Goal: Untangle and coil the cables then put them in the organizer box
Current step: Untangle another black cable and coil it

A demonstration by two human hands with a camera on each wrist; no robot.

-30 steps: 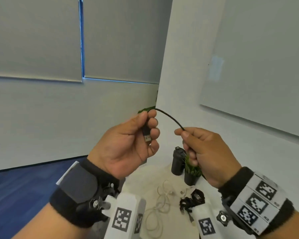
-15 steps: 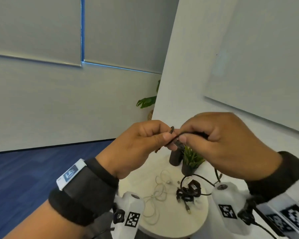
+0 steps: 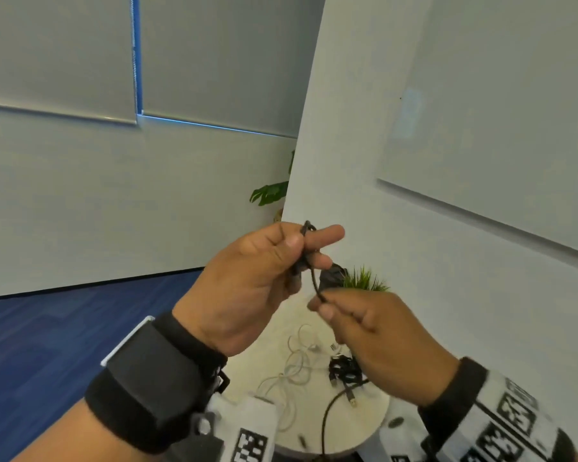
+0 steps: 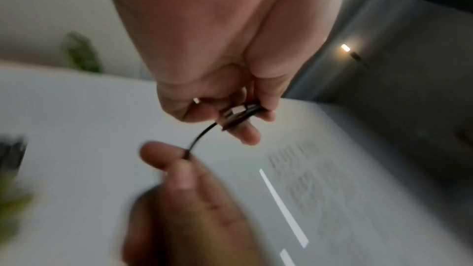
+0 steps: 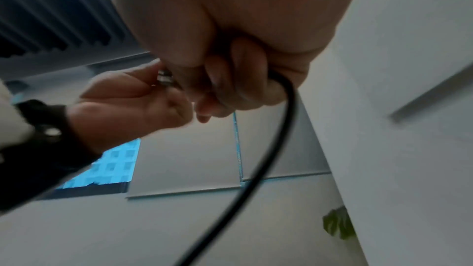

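Observation:
I hold a thin black cable (image 3: 312, 281) up in front of me with both hands. My left hand (image 3: 306, 248) pinches its plug end and a small loop between thumb and fingers, index finger sticking out. Just below and to the right, my right hand (image 3: 321, 303) pinches the same cable, which then hangs down toward the table. The left wrist view shows the metal plug (image 4: 236, 111) in my left hand's fingers and the cable (image 4: 202, 135) running to my right hand's fingertips (image 4: 179, 155). In the right wrist view the cable (image 5: 268, 149) drops from my curled right hand (image 5: 230, 88). No organizer box is in view.
Below my hands stands a small round white table (image 3: 364, 431). On it lie a loose white cable (image 3: 294, 361) and a tangled black cable bundle (image 3: 344, 370). A small green potted plant (image 3: 364, 281) and a dark cylinder (image 3: 331, 278) stand at its far edge by the wall.
The hands met half a second ago. Now my right hand has dropped down and to the right, away from the left, with a short stretch of cable between them.

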